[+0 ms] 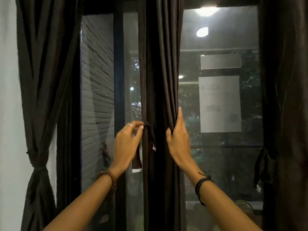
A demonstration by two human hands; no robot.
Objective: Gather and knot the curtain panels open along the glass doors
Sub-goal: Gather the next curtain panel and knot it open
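Note:
A dark brown middle curtain panel (160, 72) hangs gathered into a narrow column in front of the glass doors (220, 104). My left hand (127, 144) pinches a dark tie strip (148, 130) at the panel's left edge; the strip loops over and hangs down below my palm. My right hand (178, 139) grips the panel's right edge, fingers curled around the folds, forefinger pointing up. The left curtain panel (43, 80) is gathered and tied at about waist height (39, 167). A right curtain panel (286, 97) hangs at the far right.
A dark door frame post (119, 80) stands left of the middle panel. A pale wall (8, 97) borders the left side. A grey brick wall (98, 80) shows through the left glass. Ceiling lights reflect in the right glass. A dark tie (263, 167) dangles beside the right panel.

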